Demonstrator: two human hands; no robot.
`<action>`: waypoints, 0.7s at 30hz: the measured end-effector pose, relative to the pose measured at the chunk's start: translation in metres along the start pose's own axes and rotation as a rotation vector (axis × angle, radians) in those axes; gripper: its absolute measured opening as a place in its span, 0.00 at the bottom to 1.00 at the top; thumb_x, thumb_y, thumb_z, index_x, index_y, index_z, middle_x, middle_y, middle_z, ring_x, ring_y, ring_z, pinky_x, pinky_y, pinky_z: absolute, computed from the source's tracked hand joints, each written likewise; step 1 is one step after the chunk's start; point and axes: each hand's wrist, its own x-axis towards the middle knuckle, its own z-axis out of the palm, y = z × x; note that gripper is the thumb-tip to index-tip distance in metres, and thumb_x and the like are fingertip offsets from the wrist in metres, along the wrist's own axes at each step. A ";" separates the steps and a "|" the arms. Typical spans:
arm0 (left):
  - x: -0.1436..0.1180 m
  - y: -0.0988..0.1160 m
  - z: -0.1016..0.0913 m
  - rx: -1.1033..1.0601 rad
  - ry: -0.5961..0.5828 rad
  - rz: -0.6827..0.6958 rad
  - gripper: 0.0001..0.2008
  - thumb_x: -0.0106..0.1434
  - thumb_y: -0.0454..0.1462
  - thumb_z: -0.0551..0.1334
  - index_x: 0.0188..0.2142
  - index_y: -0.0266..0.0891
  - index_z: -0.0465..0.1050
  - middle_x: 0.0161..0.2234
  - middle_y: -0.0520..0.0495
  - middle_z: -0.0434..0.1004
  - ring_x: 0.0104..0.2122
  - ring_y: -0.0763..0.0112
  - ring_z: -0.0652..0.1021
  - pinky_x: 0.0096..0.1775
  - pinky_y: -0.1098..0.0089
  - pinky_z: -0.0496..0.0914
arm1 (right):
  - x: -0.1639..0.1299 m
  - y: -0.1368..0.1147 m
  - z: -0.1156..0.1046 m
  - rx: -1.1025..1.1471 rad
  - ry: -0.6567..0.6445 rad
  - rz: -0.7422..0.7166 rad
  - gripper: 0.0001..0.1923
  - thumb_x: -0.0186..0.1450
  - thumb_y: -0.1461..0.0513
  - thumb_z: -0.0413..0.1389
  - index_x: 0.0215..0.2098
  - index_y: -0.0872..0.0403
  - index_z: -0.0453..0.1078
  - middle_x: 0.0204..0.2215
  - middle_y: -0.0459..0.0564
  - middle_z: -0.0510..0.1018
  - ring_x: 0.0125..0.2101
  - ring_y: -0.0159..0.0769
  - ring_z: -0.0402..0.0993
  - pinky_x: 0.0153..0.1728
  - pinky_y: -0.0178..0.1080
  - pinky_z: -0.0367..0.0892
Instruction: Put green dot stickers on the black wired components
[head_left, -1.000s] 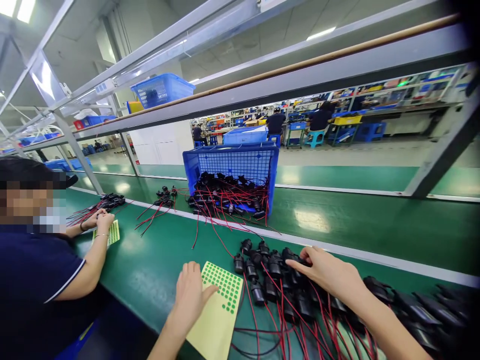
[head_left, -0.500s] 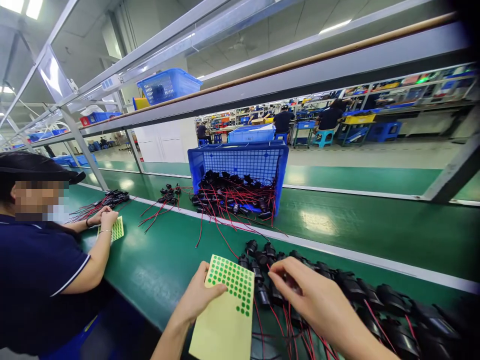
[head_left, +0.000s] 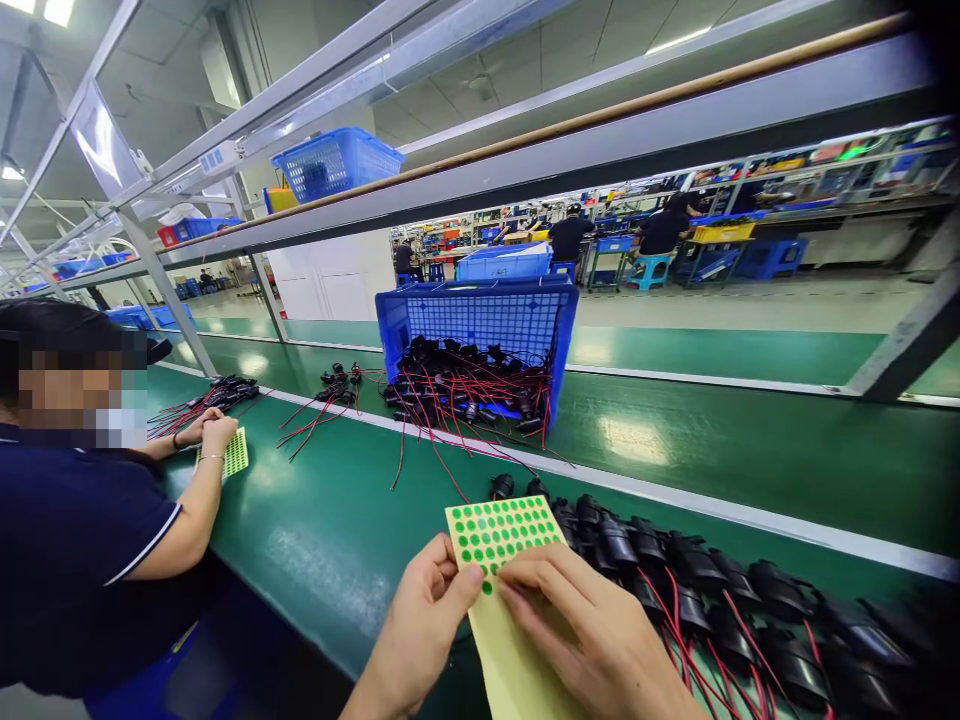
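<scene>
My left hand (head_left: 420, 625) grips the left edge of a pale yellow sheet of round green stickers (head_left: 504, 640), its thumb lying on the front. My right hand (head_left: 589, 615) is over the sheet, thumb and forefinger pinched together at the lowest green dots. Whatever sits between those fingertips is hidden. The upper rows of dots show above both hands; below them the sheet is bare. Behind and right of my right hand, black cylindrical parts with red wires (head_left: 697, 562) lie in rows on the green bench.
A blue crate (head_left: 381, 325) lies on its side, black wired parts spilling out. Smaller piles of parts (head_left: 341, 385) lie left of it. At the left a co-worker (head_left: 82, 560) holds another sticker sheet (head_left: 236, 455). A shelf rail (head_left: 525, 180) crosses above the bench.
My right hand has moved left from the black parts onto the sticker sheet. The sheet has shifted right and tilted, and my left hand has moved with it.
</scene>
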 end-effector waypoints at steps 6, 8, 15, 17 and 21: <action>0.002 -0.001 0.006 0.131 0.103 -0.043 0.26 0.58 0.57 0.69 0.32 0.36 0.69 0.27 0.51 0.75 0.28 0.76 0.69 0.32 0.75 0.62 | 0.000 -0.004 0.000 -0.063 0.044 -0.083 0.09 0.74 0.66 0.51 0.44 0.52 0.73 0.32 0.48 0.83 0.31 0.33 0.81 0.32 0.33 0.75; 0.002 -0.002 0.008 0.175 0.125 -0.048 0.28 0.58 0.59 0.68 0.32 0.37 0.68 0.25 0.53 0.72 0.26 0.77 0.67 0.31 0.75 0.61 | 0.000 -0.005 -0.001 -0.096 0.048 -0.100 0.09 0.74 0.67 0.50 0.43 0.53 0.73 0.31 0.48 0.83 0.29 0.34 0.80 0.31 0.35 0.74; 0.001 -0.008 0.007 0.378 0.211 -0.039 0.30 0.59 0.65 0.62 0.35 0.42 0.59 0.18 0.60 0.65 0.20 0.78 0.58 0.25 0.74 0.51 | -0.004 -0.006 0.005 -0.182 0.036 -0.115 0.14 0.75 0.68 0.47 0.36 0.53 0.72 0.27 0.46 0.79 0.26 0.33 0.76 0.28 0.35 0.68; 0.001 -0.010 0.006 0.402 0.209 -0.056 0.30 0.59 0.65 0.61 0.36 0.43 0.59 0.18 0.60 0.65 0.20 0.78 0.58 0.24 0.75 0.51 | -0.005 -0.005 0.012 -0.195 0.063 -0.134 0.15 0.75 0.68 0.46 0.34 0.53 0.72 0.25 0.47 0.78 0.24 0.33 0.74 0.27 0.36 0.67; 0.005 -0.019 -0.006 0.484 0.194 -0.070 0.25 0.64 0.62 0.58 0.37 0.43 0.57 0.19 0.60 0.64 0.20 0.77 0.60 0.23 0.75 0.53 | -0.006 -0.003 0.024 -0.186 0.093 -0.164 0.14 0.72 0.70 0.48 0.31 0.54 0.70 0.22 0.46 0.76 0.22 0.34 0.72 0.24 0.37 0.65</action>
